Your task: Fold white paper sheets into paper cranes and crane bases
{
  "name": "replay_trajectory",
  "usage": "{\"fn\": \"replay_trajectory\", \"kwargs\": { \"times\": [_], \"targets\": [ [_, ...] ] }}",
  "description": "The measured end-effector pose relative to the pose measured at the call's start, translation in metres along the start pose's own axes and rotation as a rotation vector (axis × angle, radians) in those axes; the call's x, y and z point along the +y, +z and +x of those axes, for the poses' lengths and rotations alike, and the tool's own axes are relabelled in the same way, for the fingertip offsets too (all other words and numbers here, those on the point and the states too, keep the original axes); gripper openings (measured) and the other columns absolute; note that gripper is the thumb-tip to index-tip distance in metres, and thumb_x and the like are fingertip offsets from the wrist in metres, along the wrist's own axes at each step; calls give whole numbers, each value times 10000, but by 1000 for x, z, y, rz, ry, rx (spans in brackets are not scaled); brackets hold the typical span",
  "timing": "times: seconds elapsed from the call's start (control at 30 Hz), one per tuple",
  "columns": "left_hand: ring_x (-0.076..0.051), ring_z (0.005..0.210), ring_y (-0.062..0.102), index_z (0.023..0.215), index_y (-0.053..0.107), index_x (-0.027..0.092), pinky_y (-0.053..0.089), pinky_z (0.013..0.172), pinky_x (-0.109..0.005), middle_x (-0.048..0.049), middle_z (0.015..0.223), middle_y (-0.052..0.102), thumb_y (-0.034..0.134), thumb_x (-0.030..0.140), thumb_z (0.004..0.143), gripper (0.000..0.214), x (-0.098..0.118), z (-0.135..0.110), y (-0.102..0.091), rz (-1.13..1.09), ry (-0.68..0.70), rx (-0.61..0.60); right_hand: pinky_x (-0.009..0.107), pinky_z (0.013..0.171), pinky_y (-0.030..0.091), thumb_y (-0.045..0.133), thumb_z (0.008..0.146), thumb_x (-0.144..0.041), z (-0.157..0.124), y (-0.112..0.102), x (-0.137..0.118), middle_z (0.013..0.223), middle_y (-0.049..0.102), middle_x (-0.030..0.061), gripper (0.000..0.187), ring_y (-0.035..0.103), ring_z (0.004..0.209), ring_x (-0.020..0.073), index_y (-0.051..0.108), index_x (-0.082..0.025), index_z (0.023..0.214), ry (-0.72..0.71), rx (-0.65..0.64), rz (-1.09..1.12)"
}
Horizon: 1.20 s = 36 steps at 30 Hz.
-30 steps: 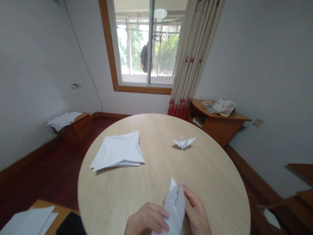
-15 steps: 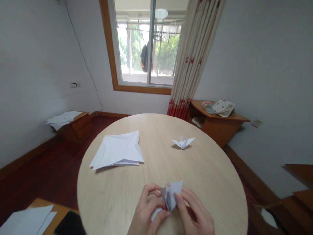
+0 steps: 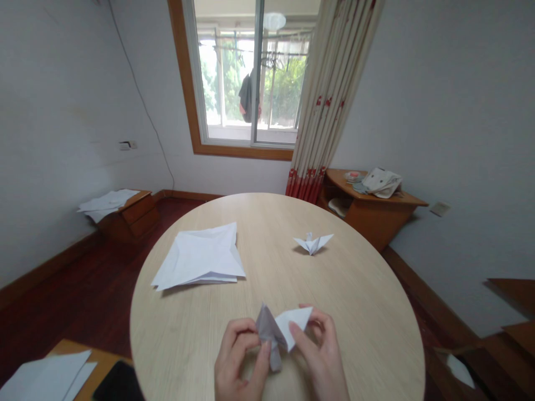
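A partly folded white paper figure (image 3: 281,333) is held above the near edge of the round wooden table (image 3: 355,301). My left hand (image 3: 238,362) pinches its left flap between thumb and fingers. My right hand (image 3: 320,353) pinches the right flap, which spreads out like a wing. A finished paper crane (image 3: 313,243) stands further back on the table, right of centre. A loose stack of white sheets (image 3: 201,258) lies at the table's left.
A low wooden cabinet (image 3: 129,214) with papers stands by the left wall. A corner shelf (image 3: 376,209) with a bag is at the right, beside the curtain (image 3: 330,94). More paper (image 3: 45,379) and a dark phone (image 3: 119,383) lie on a surface at bottom left.
The paper figure went from a tall upright shape to being pulled apart sideways, its two flaps now spread between my hands. My hands shifted slightly further onto the table.
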<state>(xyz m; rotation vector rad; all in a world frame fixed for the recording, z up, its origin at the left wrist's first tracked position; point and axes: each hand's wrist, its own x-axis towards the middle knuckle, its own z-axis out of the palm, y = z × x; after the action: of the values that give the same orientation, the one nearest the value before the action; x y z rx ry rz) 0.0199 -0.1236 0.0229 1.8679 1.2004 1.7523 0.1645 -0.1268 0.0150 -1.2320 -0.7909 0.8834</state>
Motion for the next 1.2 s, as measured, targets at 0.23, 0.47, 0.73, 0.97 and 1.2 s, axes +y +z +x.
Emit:
{"fn": "replay_trajectory", "kwargs": {
  "times": [0.23, 0.47, 0.73, 0.97, 1.2],
  "targets": [
    [-184, 781, 720, 950, 644, 176, 605, 693, -248, -64, 880, 718, 646, 254, 856, 122, -8, -6, 12, -199, -271, 18, 306, 786, 514, 575, 847, -564, -10, 10, 5, 994, 665, 95, 373, 638, 916, 238, 633, -213, 959, -45, -279, 39],
    [-163, 715, 684, 766, 660, 191, 574, 659, -227, -40, 765, 694, 585, 224, 887, 146, 1, 1, 5, -226, -174, -128, 249, 671, 463, 663, 802, -510, -9, 18, -23, 724, 595, 26, 373, 570, 685, 170, 538, -201, 635, -118, -291, 11],
    [-169, 704, 691, 844, 698, 201, 578, 635, -229, -53, 773, 714, 571, 156, 888, 142, 8, 7, -3, -125, 20, -141, 256, 652, 483, 716, 729, -478, -11, 17, -23, 702, 603, 14, 302, 574, 663, 183, 629, -196, 793, 59, -293, 109],
    [-169, 703, 686, 829, 689, 215, 562, 645, -233, -40, 765, 705, 573, 174, 889, 137, 17, 2, 7, -141, 4, -10, 300, 788, 495, 745, 682, -445, -9, 14, -27, 962, 689, 84, 333, 634, 909, 250, 680, -202, 900, 26, -368, 174],
    [-151, 650, 648, 750, 576, 183, 546, 615, -211, -7, 705, 635, 617, 85, 757, 106, 5, 3, 5, -216, -239, -116, 264, 691, 500, 677, 803, -372, -8, 5, -17, 788, 632, 48, 174, 611, 739, 194, 632, -206, 776, -178, -375, 46]
  ]
}}
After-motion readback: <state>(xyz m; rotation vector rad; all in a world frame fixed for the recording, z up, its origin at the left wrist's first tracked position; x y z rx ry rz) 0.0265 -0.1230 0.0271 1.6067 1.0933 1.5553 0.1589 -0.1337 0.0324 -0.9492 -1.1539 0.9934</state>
